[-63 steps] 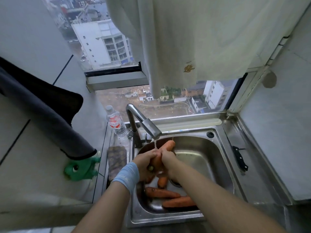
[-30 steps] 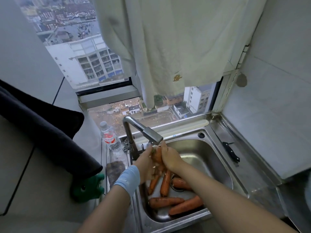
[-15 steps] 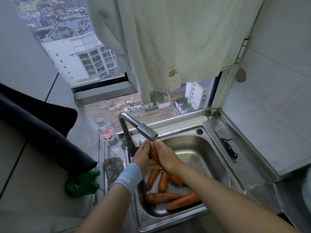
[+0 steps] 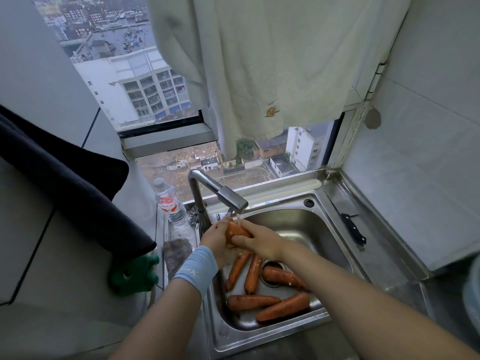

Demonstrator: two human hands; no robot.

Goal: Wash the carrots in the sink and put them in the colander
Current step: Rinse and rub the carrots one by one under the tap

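Under the running tap (image 4: 232,201) I hold one orange carrot (image 4: 235,231) with both hands. My left hand (image 4: 217,242), with a blue wristband, grips it from the left. From the right, my right hand (image 4: 259,241) curls its fingers over it. Several more carrots (image 4: 283,307) lie on the bottom of the steel sink (image 4: 311,222), around the drain. No colander is in view.
A water bottle (image 4: 170,203) stands left of the tap, with a scouring pad (image 4: 178,253) and a green glove (image 4: 133,274) nearer me. A black-handled knife (image 4: 353,229) lies on the right drainboard. A pale towel (image 4: 272,61) hangs above the sink; dark cloth (image 4: 65,183) hangs left.
Both hands stay under the tap, rubbing and turning the carrot. The camera has shifted a little, so the sink sits further right in the frame.
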